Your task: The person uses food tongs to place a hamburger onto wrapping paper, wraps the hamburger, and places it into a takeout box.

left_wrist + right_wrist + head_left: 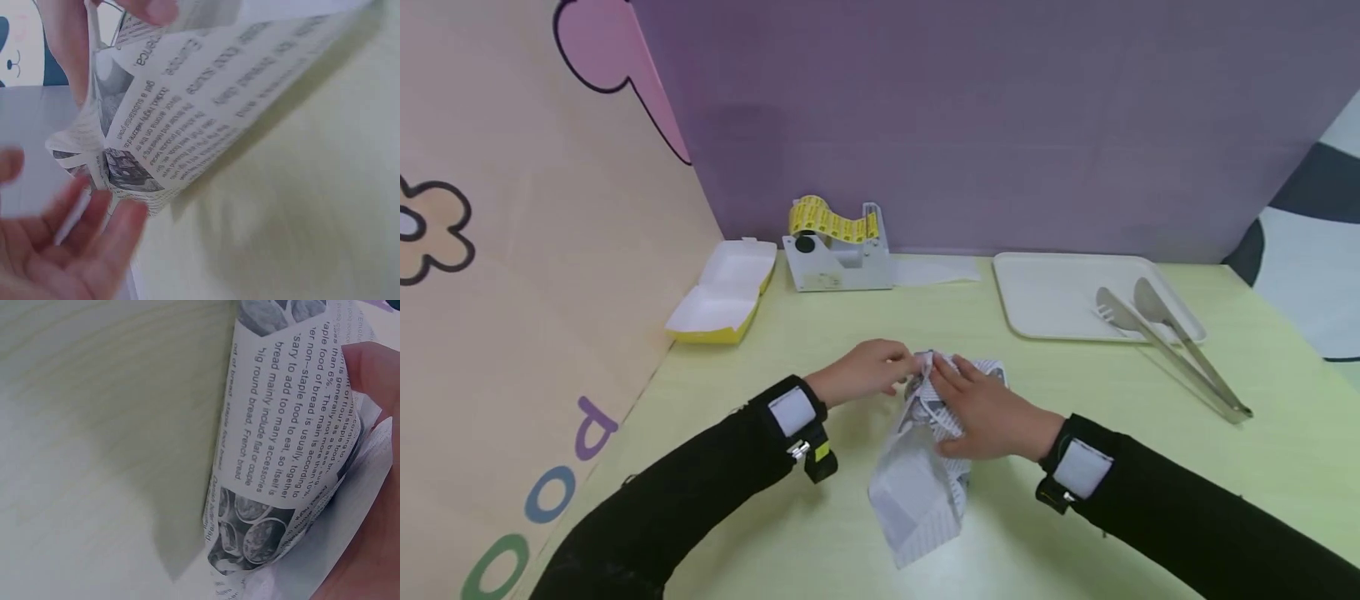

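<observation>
A folded sheet of newsprint-style wrapping paper (917, 483) lies in the middle of the table, its plain tail pointing toward me. Printed text and small food pictures cover the outer side of the paper (269, 419). Whatever the folds enclose is hidden. My right hand (988, 412) presses on the paper from the right, fingers straight and thumb spread apart. At the far end of the bundle, my left hand (872, 367) has its fingertips right at the gathered edge. In the left wrist view the fingers of that hand (75, 250) are spread and loosely bent beside the crumpled end.
An opened yellow-and-white food box (722, 287) stands at back left. Beside it is a dispenser (838, 262) with a roll of yellow labels (823, 218), and a white sheet (934, 270). Metal tongs (1195, 358) lean over the front right edge of a white tray (1052, 292).
</observation>
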### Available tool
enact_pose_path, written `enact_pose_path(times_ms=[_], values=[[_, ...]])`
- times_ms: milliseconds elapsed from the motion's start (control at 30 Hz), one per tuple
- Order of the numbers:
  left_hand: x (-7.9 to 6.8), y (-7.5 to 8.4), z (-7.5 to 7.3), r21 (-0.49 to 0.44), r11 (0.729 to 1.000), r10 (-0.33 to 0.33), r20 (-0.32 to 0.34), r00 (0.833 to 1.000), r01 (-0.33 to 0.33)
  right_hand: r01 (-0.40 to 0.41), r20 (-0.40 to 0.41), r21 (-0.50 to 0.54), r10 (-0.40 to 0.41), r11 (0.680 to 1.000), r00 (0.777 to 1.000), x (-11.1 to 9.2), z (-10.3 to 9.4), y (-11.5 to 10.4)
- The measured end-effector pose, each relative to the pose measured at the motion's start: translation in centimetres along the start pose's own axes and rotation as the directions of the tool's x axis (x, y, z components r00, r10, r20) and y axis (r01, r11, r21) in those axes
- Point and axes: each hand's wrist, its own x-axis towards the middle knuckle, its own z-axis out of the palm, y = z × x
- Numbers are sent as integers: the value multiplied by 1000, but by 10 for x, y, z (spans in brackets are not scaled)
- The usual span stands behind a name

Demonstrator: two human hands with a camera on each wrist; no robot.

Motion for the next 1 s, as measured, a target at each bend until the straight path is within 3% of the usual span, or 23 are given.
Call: enact_pose_path(times_ms=[100, 300, 467, 567, 667, 767, 867, 1000], values=[[12, 3, 3, 39, 996, -76, -69, 995, 79, 4, 10, -29, -3, 1000, 1000, 0, -2, 0], [30, 7, 9, -3, 974, -225, -94, 970, 226, 14, 10, -64, -14, 998, 1000, 0, -2, 2], [35, 5, 7, -143, 941, -313, -19, 949, 308, 16, 25, -63, -15, 998, 1000, -1, -1, 3], [37, 1, 6, -263, 903, -337, 61, 940, 341, 15, 26, -60, -13, 998, 1000, -2, 0, 5], [41, -3, 4, -351, 859, -362, 98, 927, 372, 25, 11, -57, -24, 998, 1000, -2, 1, 6], [43, -7, -1, -361, 853, -367, 95, 925, 376, 28, 8, -54, -27, 998, 1000, -2, 1, 8], [43, -11, -6, -358, 862, -346, 100, 933, 358, 30, 15, -51, -29, 998, 999, -2, 1, 8], [43, -17, -7, -398, 851, -321, 121, 939, 342, 35, 13, -63, -34, 997, 999, -2, 1, 8]])
